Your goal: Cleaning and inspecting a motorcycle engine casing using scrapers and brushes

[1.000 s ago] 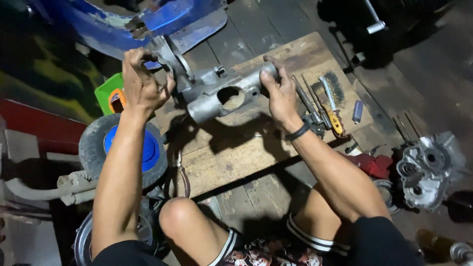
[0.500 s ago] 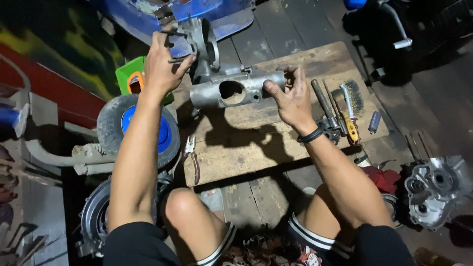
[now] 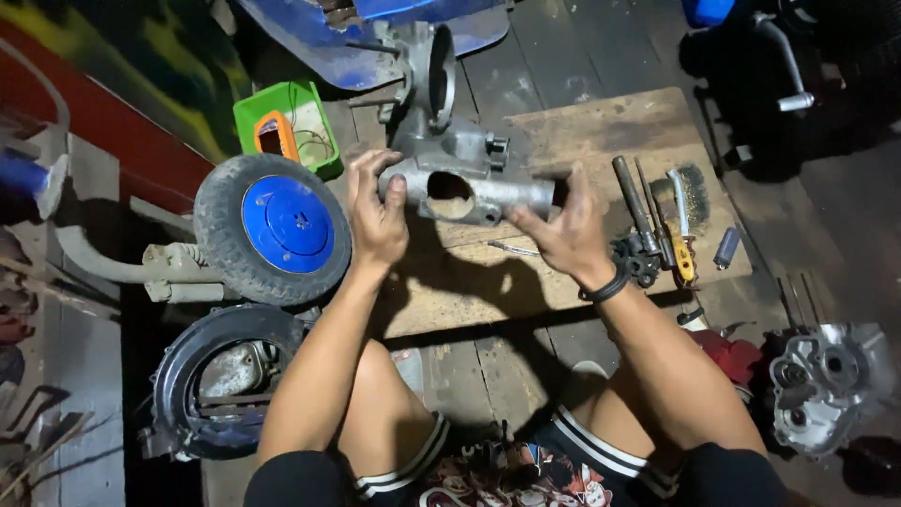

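Between both hands (image 3: 474, 221), apparently: metal casing (image 3: 469, 183).

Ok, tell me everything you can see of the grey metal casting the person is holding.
The metal casting is dull grey cast metal, scuffed and dirty. It has a tube-like body lying roughly level, with a large round hole in its near side, and an arm running up to a ring-shaped opening at the far end. A dark nut or cap sits on top. It is held above the wooden board: the left hand grips its left end, and the right hand has its fingers at the right end.
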